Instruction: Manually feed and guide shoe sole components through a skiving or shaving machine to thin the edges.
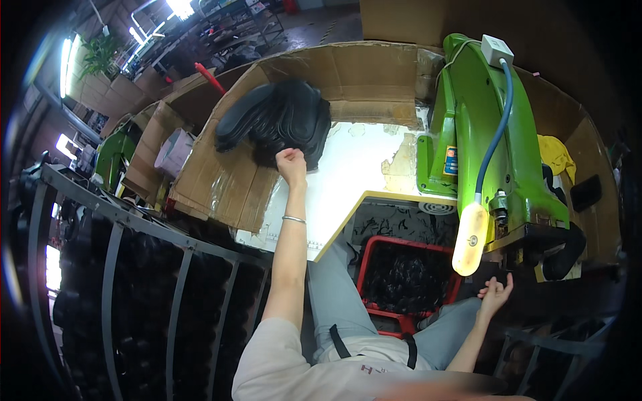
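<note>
A thick stack of black, round-ended flat pieces that look like shoe soles (291, 117) lies on the white worktable, against the cardboard wall. My left hand (291, 166) is at the near edge of this stack, fingers curled closed; whatever they may pinch is hidden. A bracelet circles that wrist. On the right stands a green machine (491, 127) with a lit yellow lamp (471, 240) hanging from a blue cable. My right hand (495, 295) is below the machine's working end, index finger stretched out and the others partly bent, with nothing plainly in it.
A red-rimmed crate (366, 271) full of black scraps sits below the table's cutout, by my legs. Cardboard walls (374, 73) edge the table. A grey metal rack (110, 267) holding dark pieces stands at left. A yellow cloth (556, 157) lies behind the machine.
</note>
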Tool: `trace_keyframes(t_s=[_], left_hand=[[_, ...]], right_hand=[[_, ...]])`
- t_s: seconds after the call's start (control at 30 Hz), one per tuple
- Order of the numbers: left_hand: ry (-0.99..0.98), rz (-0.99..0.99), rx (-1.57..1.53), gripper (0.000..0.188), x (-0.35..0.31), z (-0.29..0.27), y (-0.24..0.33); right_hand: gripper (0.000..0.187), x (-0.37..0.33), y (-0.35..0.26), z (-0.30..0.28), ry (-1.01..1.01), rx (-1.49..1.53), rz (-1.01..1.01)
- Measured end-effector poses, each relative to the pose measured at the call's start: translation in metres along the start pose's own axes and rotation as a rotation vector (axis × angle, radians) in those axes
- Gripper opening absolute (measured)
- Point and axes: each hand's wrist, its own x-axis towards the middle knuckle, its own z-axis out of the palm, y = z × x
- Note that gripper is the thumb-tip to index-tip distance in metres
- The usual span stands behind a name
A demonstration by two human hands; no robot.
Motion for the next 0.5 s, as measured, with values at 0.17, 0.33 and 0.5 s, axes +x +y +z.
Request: trace_keyframes(t_s=[0.17, 0.33, 0.5], left_hand=[[0.147, 0.003, 0.205, 0.051, -0.006, 0.026, 0.052], [0.268, 0.033, 0.253, 0.036, 0.006, 0.014, 0.044], [0.254, 0.593, -0.205, 0.025, -0.128, -0.024, 0.129]], right_hand=[[0.048, -0.021, 0.001, 0.016, -0.106, -0.056, 0.022], [0.046, -0.038, 0.013, 0.03, -0.234, -0.061, 0.026], [0.044, -0.059, 0.018, 0.012, -0.293, -0.085, 0.141]])
